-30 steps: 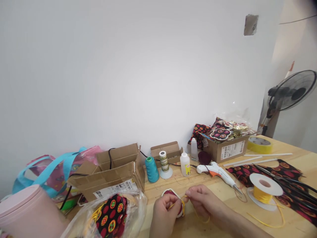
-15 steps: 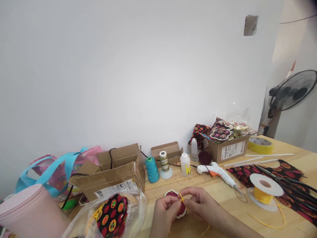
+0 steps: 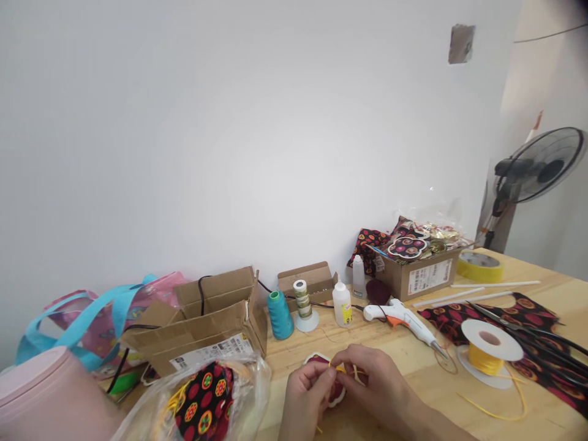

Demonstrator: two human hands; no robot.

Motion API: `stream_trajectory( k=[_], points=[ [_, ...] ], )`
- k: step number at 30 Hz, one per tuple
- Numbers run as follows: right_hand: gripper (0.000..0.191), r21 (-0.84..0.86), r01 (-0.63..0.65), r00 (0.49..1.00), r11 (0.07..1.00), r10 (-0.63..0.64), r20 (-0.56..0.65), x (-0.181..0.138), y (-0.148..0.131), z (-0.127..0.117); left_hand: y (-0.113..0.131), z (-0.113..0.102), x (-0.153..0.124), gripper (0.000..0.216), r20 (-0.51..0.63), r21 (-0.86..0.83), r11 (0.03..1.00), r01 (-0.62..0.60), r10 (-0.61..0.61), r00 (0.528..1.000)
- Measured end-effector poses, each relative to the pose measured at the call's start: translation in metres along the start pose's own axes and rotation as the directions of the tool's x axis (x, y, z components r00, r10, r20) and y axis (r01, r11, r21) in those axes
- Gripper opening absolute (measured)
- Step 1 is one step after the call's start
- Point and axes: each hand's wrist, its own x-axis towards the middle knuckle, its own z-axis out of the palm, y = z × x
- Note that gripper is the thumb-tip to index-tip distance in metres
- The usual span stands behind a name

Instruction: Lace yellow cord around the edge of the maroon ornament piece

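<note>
Thumb and fingers of my left hand [image 3: 309, 392] are pinched on a thin yellow cord [image 3: 340, 369]. My right hand [image 3: 374, 380] pinches the same cord close beside it, and a loop shows between the fingers. Under both hands lies a dark red, flower-shaped patch with a white edge [image 3: 337, 401], partly covered by them. A short cord end hangs below my left hand. To the right stands a white spool of yellow cord [image 3: 489, 361], its loose end curling on the table.
Behind the hands stand a teal thread cone [image 3: 280, 318], a glue bottle [image 3: 342, 306] and a glue gun [image 3: 407, 321]. Scissors [image 3: 528, 337] lie on patterned fabric at right. At left are a plastic bag of fabric pieces [image 3: 206, 398], a cardboard box [image 3: 215, 318] and a pink container [image 3: 50, 398].
The yellow cord crossed between my fingertips before; now it is drawn into a loop, with my right fingers closed further over it. The view has shifted slightly.
</note>
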Motion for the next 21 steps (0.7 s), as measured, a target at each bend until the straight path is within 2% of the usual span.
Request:
stream_trajectory(
  k=[4, 10, 16, 21],
  points=[
    [0.015, -0.06, 0.024, 1.0, 0.998, -0.024, 0.001, 0.0014, 0.0023, -0.0022, 0.0017, -0.002, -0.0004, 0.03, 0.034, 0.041, 0.999, -0.02, 0.019, 0.999],
    [0.015, -0.054, 0.06, 0.998, 0.997, -0.06, -0.003, 0.0017, 0.0049, -0.002, 0.0049, -0.0025, -0.0022, 0.024, 0.063, 0.141, 0.982, -0.122, 0.114, 0.992],
    [0.015, -0.033, 0.051, 0.999, 0.998, -0.051, 0.011, 0.0011, 0.0038, -0.0017, 0.0079, -0.0032, -0.0046, 0.021, 0.068, 0.173, 0.978, -0.115, 0.104, 0.992],
    [0.014, -0.013, 0.032, 0.999, 0.999, -0.031, 0.03, 0.0014, 0.0042, -0.001, 0.0077, -0.0023, -0.0041, 0.015, 0.003, 0.131, 0.988, -0.087, 0.088, 0.996]
  ],
)
